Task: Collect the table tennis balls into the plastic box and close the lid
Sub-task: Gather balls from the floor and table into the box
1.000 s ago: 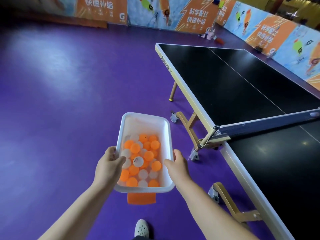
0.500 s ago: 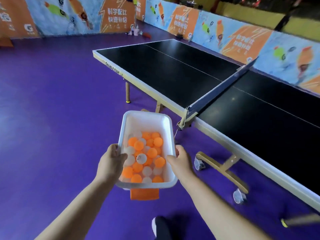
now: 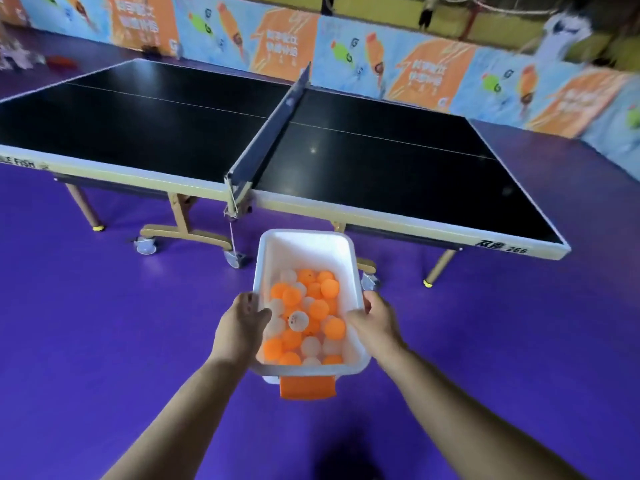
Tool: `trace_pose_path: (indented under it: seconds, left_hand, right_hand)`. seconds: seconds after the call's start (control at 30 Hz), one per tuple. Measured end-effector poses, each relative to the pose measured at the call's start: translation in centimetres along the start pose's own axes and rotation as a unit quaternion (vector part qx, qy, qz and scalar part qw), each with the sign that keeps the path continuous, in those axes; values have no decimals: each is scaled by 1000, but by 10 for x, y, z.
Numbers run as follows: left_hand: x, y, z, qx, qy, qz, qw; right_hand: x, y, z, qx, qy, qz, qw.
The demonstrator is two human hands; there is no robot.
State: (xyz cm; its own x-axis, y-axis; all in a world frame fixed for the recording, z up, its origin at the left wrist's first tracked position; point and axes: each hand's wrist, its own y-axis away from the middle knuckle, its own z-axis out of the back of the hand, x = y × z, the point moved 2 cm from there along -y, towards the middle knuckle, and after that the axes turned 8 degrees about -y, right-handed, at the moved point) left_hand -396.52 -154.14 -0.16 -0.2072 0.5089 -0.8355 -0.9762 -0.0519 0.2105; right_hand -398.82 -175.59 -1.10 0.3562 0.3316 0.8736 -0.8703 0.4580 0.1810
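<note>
I carry a white plastic box (image 3: 304, 244) above the purple floor, open at the top, with no lid in view. Several orange and white table tennis balls (image 3: 304, 320) lie heaped in its near half. My left hand (image 3: 240, 323) grips the box's left rim, thumb hooked inside. On the right rim my right hand (image 3: 375, 320) holds on the same way. An orange clasp (image 3: 308, 388) hangs from the near end of the box.
A black table tennis table (image 3: 381, 168) with a net (image 3: 273, 129) stretches across in front of me, on gold legs with castors (image 3: 147, 244). Printed orange and blue barriers (image 3: 415, 71) line the far side. Purple floor (image 3: 104, 341) surrounds me.
My view has swung to the right, so the table now lies square across in front of me and closer. Both hands keep the same grip on the box.
</note>
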Motion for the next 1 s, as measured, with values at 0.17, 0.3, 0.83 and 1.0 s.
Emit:
trace_pose_path:
  seconds: [0.17,0.3,0.83,1.0]
  left_hand:
    - [-48,30,-79,34,-60,-37,997]
    - [-85,64,-165,82,-75,-62,992]
    - [-240,200,-505,257,-69,-76,961]
    - [-295,188,-599,290,-85,-108,947]
  right_hand:
    - [-45,13,93,-84,-6,-9,996]
    - [-94,22,184,-114,-23,-32,993]
    - [-280,24,529,-227,-77,-117,964]
    - [-321,-22,599,-266,-92,-130,951]
